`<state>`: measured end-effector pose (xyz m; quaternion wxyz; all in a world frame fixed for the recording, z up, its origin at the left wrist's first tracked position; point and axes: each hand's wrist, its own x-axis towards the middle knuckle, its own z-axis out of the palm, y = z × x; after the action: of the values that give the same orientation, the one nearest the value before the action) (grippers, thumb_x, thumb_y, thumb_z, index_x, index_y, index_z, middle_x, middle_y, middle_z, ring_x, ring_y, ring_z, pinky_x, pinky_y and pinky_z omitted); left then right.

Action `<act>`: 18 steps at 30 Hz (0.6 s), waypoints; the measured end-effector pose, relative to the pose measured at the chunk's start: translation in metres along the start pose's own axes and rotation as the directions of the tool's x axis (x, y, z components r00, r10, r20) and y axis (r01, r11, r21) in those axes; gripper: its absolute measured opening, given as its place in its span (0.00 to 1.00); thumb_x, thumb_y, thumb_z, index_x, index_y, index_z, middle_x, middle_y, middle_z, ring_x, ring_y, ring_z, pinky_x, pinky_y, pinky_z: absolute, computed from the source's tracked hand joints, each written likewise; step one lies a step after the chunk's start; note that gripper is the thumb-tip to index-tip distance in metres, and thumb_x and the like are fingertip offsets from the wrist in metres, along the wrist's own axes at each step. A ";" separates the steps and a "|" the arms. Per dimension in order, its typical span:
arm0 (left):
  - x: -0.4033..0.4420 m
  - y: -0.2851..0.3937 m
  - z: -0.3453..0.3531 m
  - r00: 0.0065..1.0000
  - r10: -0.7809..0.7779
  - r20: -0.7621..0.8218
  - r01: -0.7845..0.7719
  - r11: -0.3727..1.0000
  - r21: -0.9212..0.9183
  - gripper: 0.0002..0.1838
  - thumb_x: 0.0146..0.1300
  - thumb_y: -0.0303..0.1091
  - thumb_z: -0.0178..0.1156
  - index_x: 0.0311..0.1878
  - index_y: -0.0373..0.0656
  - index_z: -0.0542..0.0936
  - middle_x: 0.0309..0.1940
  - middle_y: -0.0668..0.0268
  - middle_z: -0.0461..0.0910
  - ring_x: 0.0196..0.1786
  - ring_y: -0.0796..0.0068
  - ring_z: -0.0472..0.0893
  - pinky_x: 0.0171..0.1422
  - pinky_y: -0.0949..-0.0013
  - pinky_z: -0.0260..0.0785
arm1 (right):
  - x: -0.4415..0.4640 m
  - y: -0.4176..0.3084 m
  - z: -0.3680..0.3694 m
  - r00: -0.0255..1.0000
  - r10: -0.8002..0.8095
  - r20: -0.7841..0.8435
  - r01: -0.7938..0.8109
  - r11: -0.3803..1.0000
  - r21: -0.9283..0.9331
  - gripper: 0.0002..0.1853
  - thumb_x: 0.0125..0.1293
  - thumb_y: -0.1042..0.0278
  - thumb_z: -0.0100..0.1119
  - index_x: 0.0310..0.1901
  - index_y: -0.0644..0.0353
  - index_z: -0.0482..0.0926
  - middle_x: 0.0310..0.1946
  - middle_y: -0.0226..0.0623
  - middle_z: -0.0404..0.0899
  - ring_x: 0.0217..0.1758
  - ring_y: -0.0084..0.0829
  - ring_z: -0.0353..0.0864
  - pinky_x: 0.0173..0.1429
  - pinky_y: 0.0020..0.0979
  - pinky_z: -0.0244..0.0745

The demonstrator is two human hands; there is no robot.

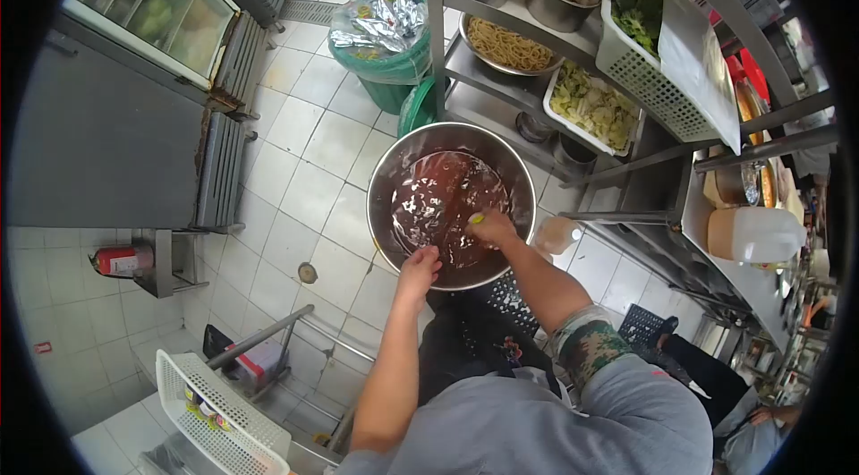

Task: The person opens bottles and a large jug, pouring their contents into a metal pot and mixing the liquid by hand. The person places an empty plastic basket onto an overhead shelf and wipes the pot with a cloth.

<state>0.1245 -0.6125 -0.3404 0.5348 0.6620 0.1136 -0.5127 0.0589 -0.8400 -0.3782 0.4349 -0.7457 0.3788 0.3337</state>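
A large steel pot point(377, 207) of dark reddish-brown liquid stands in front of me, its surface glossy with ripples and light reflections. My right hand point(494, 229) is over the liquid, closed around something with a yellow-green end point(476, 218); the rest of that thing is hidden by the hand or the liquid. My left hand point(420, 267) is at the near left rim, fingers curled and pressed together on the inner side. Whether those fingers hold anything does not show.
Behind the pot stands a green bin point(385, 86) with a clear liner. On the right, a steel rack point(582, 46) holds noodles point(510, 44), chopped cabbage point(595, 106) and leafy greens. A plastic jug point(557, 233) is beside the pot. A white basket point(224, 421) is at lower left; another person is at lower right.
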 end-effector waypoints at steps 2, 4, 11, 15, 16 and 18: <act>0.004 -0.004 0.007 0.999 -0.039 0.025 0.041 0.997 -0.068 0.20 0.74 0.45 0.60 0.62 0.44 0.77 0.54 0.65 0.81 0.52 0.72 0.80 0.53 0.68 0.72 | -0.008 -0.006 0.005 0.996 0.088 0.016 -0.088 0.995 0.043 0.33 0.52 0.48 0.73 0.55 0.64 0.84 0.55 0.49 0.83 0.51 0.44 0.86 0.46 0.46 0.86; 0.013 -0.005 0.013 0.994 -0.082 0.076 0.089 0.991 -0.104 0.22 0.73 0.46 0.61 0.63 0.44 0.75 0.57 0.62 0.79 0.55 0.67 0.79 0.58 0.61 0.72 | -0.008 -0.001 0.021 0.984 0.039 -0.171 -0.045 0.999 -0.030 0.34 0.49 0.45 0.73 0.56 0.57 0.84 0.56 0.48 0.83 0.54 0.44 0.86 0.48 0.44 0.87; 0.048 -0.025 0.026 0.936 -0.235 0.262 0.292 0.934 -0.205 0.35 0.69 0.59 0.62 0.68 0.43 0.72 0.59 0.56 0.76 0.58 0.58 0.76 0.58 0.51 0.74 | -0.003 0.003 0.042 0.996 0.014 -0.084 -0.014 1.000 0.010 0.23 0.57 0.41 0.65 0.45 0.51 0.88 0.41 0.40 0.88 0.42 0.37 0.88 0.48 0.39 0.81; 0.056 -0.017 0.032 0.854 -0.222 0.471 0.353 0.912 -0.210 0.31 0.72 0.61 0.55 0.62 0.42 0.76 0.52 0.54 0.83 0.53 0.53 0.83 0.60 0.46 0.77 | -0.006 0.005 0.075 0.953 -0.280 -0.113 0.272 0.959 -0.083 0.20 0.61 0.48 0.59 0.44 0.56 0.87 0.35 0.43 0.88 0.35 0.37 0.86 0.42 0.41 0.80; 0.052 -0.013 0.036 0.824 -0.204 0.529 0.396 0.875 -0.278 0.28 0.73 0.57 0.55 0.62 0.42 0.77 0.55 0.53 0.82 0.56 0.53 0.83 0.60 0.47 0.78 | -0.060 -0.021 0.051 0.969 -0.232 -0.080 0.237 0.970 0.052 0.20 0.57 0.50 0.63 0.43 0.57 0.86 0.33 0.41 0.87 0.31 0.35 0.84 0.35 0.40 0.80; 0.054 -0.001 0.038 0.773 -0.227 0.592 0.422 0.881 -0.214 0.22 0.71 0.48 0.56 0.60 0.44 0.77 0.55 0.54 0.82 0.54 0.54 0.84 0.57 0.45 0.80 | -0.092 -0.029 0.040 0.983 -0.121 -0.137 0.134 0.987 0.094 0.27 0.54 0.46 0.67 0.51 0.56 0.82 0.34 0.43 0.86 0.33 0.36 0.85 0.38 0.38 0.81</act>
<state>0.1270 -0.6648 -0.3805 0.5508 0.3548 0.1547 -0.7395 0.0320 -0.7687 -0.3062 0.4673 -0.7654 0.3745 0.2357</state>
